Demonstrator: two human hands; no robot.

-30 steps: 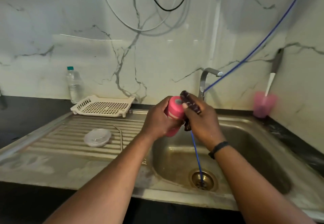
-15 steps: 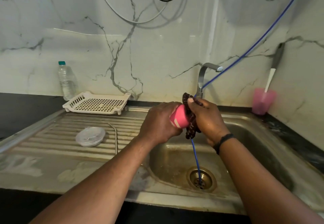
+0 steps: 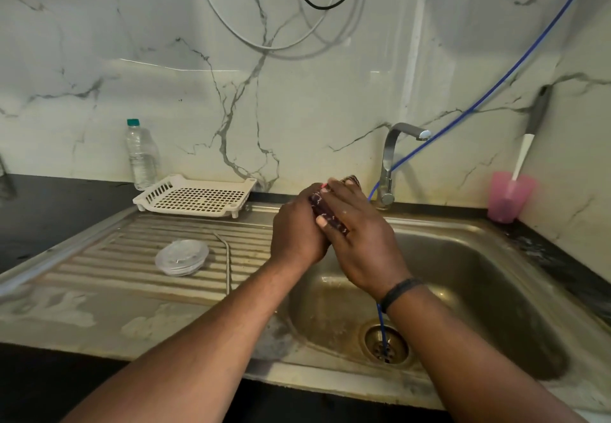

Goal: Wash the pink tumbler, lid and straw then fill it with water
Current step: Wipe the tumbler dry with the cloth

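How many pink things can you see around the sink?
2: a pink cup on the counter at the far right corner, and a sliver of the pink tumbler between both hands over the basin. Most of it is hidden.

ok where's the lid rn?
In the head view the clear lid lies flat on the ribbed drainboard, left of the basin, with the metal straw just to its right and the white rack behind.

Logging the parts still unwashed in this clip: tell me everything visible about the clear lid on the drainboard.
The lid is a round, flat disc of what looks like clear plastic, with a stepped rim. It lies flat on the ribbed steel drainboard, left of the basin. The metal straw lies just to its right, apart. Neither hand touches it.
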